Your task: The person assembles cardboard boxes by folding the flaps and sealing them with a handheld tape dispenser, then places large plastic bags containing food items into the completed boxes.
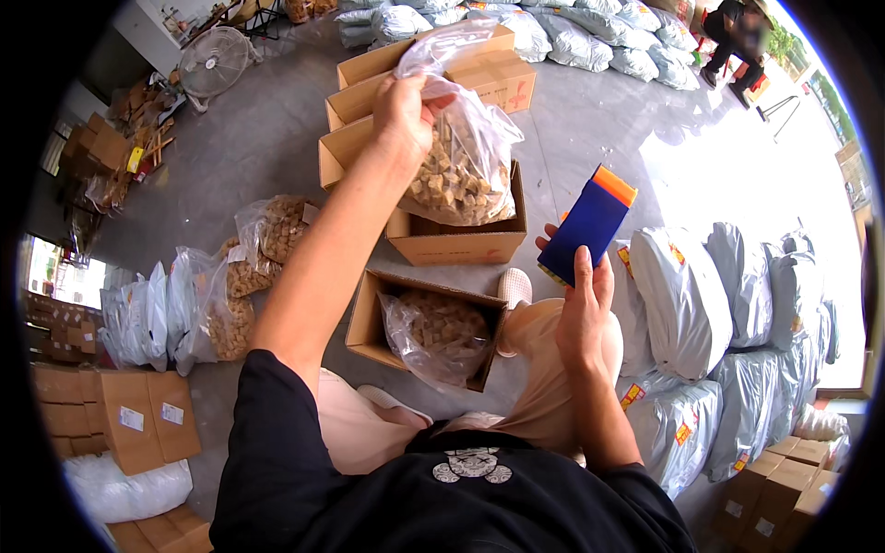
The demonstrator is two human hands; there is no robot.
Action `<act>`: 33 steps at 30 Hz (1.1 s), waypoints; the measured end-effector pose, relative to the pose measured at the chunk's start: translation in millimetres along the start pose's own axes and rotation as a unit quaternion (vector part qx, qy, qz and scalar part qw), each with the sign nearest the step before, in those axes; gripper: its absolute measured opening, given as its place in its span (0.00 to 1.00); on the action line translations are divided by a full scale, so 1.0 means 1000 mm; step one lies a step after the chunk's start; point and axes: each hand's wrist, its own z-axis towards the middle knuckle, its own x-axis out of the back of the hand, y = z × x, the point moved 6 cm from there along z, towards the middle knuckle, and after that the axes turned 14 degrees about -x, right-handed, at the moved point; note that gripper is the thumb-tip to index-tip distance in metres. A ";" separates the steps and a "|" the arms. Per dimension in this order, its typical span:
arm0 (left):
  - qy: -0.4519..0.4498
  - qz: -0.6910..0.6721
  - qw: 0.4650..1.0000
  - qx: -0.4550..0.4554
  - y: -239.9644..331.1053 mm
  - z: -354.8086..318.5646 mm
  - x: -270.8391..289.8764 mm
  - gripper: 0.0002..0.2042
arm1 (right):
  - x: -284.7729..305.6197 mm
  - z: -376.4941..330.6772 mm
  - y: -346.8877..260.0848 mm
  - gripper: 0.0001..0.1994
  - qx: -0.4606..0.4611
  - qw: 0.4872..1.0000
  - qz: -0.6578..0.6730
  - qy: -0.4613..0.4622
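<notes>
My left hand [406, 115] grips the gathered neck of a clear plastic bag [461, 175] and holds it up. Brown cube-like chunks fill its lower part. The bag hangs over an open cardboard box [461, 249]; whether it touches the inside is hidden. In my right hand [586, 309] is a flat blue block-shaped tool [588, 221] with an orange end, tilted up to the right. Its exact kind is unclear. Closer to me, between my legs, stands another open box [369, 323] with a clear bag of brown chunks [438, 327] inside.
More open boxes [343, 152] stand beyond. Filled clear bags [277, 230] lie at left beside pale plastic parcels. Grey parcels [678, 300] are piled at right, with others along the back. A white fan [214, 63] stands far left; a seated person [737, 41] is far right.
</notes>
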 end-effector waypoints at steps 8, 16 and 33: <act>-0.132 -0.102 0.982 0.093 -0.054 -0.044 -0.013 0.07 | -0.003 -0.002 -0.002 0.17 -0.014 0.999 -0.030 0.003; -0.194 0.278 0.927 0.160 -0.061 -0.021 0.101 0.24 | -0.009 -0.003 -0.004 0.16 -0.018 0.999 -0.031 0.007; -0.446 0.463 0.758 -0.105 -0.140 -0.023 0.156 0.50 | -0.024 -0.005 0.004 0.19 -0.067 0.994 -0.091 -0.001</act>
